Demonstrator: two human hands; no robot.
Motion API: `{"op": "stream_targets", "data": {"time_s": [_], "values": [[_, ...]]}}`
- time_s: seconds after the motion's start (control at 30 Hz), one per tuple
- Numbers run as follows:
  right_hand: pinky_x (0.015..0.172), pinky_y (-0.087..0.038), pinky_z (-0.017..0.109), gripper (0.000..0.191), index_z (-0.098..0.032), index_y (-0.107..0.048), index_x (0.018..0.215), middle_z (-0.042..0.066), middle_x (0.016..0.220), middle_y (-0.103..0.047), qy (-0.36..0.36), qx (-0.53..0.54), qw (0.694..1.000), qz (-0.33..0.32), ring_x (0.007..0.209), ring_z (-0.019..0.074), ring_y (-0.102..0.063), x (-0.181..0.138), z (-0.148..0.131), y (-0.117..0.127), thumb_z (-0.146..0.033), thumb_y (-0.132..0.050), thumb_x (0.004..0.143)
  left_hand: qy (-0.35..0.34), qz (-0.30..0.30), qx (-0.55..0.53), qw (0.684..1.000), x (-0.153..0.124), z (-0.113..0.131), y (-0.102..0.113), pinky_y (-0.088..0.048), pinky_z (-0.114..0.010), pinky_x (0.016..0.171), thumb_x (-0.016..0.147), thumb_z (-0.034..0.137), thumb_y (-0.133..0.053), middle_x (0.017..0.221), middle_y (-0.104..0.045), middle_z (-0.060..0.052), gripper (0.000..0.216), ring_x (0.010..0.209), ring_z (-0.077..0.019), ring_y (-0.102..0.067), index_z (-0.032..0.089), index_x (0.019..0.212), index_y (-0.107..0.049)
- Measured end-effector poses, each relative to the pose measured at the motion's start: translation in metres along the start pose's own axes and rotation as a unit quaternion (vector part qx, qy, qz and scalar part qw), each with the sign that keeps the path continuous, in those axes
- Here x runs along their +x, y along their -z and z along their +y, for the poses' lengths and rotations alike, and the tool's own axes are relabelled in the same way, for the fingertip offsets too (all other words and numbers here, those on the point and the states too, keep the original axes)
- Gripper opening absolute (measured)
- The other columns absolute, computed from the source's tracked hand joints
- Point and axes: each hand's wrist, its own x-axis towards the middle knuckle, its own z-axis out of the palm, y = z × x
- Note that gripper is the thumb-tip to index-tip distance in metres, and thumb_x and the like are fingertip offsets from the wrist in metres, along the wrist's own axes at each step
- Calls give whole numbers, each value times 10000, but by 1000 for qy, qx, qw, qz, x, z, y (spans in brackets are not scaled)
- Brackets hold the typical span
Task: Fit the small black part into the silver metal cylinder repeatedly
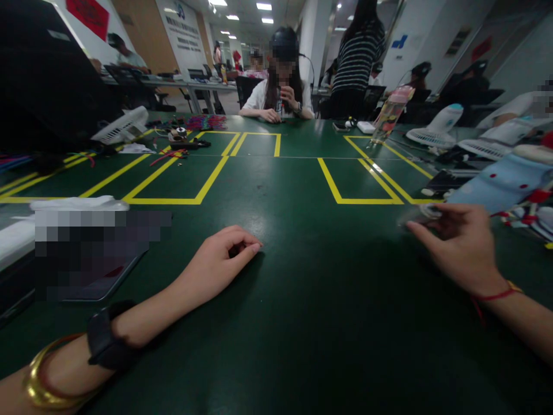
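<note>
My left hand (222, 259) rests on the green table (276, 323) with its fingers curled loosely inward and nothing visible in them. A black band and a gold bangle sit on that forearm. My right hand (458, 242) hovers low at the right, fingers pinched around a small clear, motion-blurred item (421, 214) that I cannot name. A red string circles that wrist.
A phone (103, 282) lies left of my left hand. Yellow tape boxes (358, 178) mark the table. Small fans (436, 129), a light-blue soft thing (501, 181) and red-white parts crowd the right edge. Cables and clutter (185, 138) lie far left. A person (280, 80) sits opposite.
</note>
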Motion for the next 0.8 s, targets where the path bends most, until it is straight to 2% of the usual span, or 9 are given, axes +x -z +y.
{"op": "stream_targets", "data": {"time_s": [0.07, 0.13, 0.23, 0.33, 0.47, 0.63, 0.73, 0.8], "values": [[882, -521, 383, 508, -239, -457, 1153, 73, 1145, -566, 55, 93, 989, -96, 1007, 187, -600, -14, -33, -24, -323, -695, 712, 1, -1, 9, 1000, 0, 0, 0, -441, -290, 657, 898, 410, -509, 927, -621, -28, 248, 778, -177, -566, 224, 929, -670], [910, -519, 370, 441, -248, -463, 1142, 57, 1165, -554, 101, 152, 964, -196, 1027, 167, -589, -29, -67, -47, -299, -664, 753, 3, -6, 21, 1000, 1, 0, 1, -441, -291, 645, 896, 411, -511, 921, -615, -32, 251, 765, -177, -562, 223, 941, -672], [884, -529, 333, 406, -235, -471, 1147, 46, 1135, -563, 156, 177, 932, -276, 990, 142, -588, -45, -104, -73, -269, -638, 779, 0, -14, 35, 999, 1, -2, 2, -442, -292, 645, 897, 402, -508, 916, -607, -33, 250, 763, -175, -558, 222, 952, -673], [881, -521, 317, 395, -230, -479, 1145, 36, 1104, -573, 190, 164, 919, -305, 969, 128, -582, -52, -118, -85, -257, -633, 782, -7, -13, 42, 999, 2, -2, 2, -443, -295, 652, 900, 394, -504, 908, -604, -33, 249, 768, -176, -558, 219, 949, -675], [890, -511, 309, 399, -246, -466, 1148, 28, 1115, -568, 204, 169, 912, -312, 983, 123, -577, -54, -116, -89, -255, -630, 785, -16, -2, 31, 999, 5, 9, -1, -454, -301, 662, 897, 394, -515, 929, -606, -35, 250, 768, -174, -560, 226, 1005, -665], [943, -494, 315, 681, -257, -319, 1275, 46, 1190, -539, 148, 232, 910, -310, 1077, 138, -560, -57, -112, -91, -283, -706, 715, -99, 11, 6, 995, 14, 48, -11, -465, -299, 722, 903, 337, -521, 1011, -590, -34, 233, 887, -180, -564, 263, 1069, -666], [878, -513, 297, 546, -244, -398, 1206, 33, 1116, -572, 137, 220, 910, -324, 987, 122, -589, -56, -113, -91, -275, -678, 739, -121, 25, -1, 992, 21, 66, -15, -461, -291, 730, 882, 290, -561, 967, -591, -29, 173, 878, -172, -563, 248, 970, -704], [832, -517, 285, 456, -235, -448, 1158, 26, 1079, -584, 139, 203, 911, -331, 931, 112, -594, -55, -114, -90, -252, -655, 752, -125, 35, -14, 991, 24, 70, -13, -453, -277, 709, 875, 285, -579, 937, -590, -22, 148, 851, -161, -561, 236, 910, -715]]}}
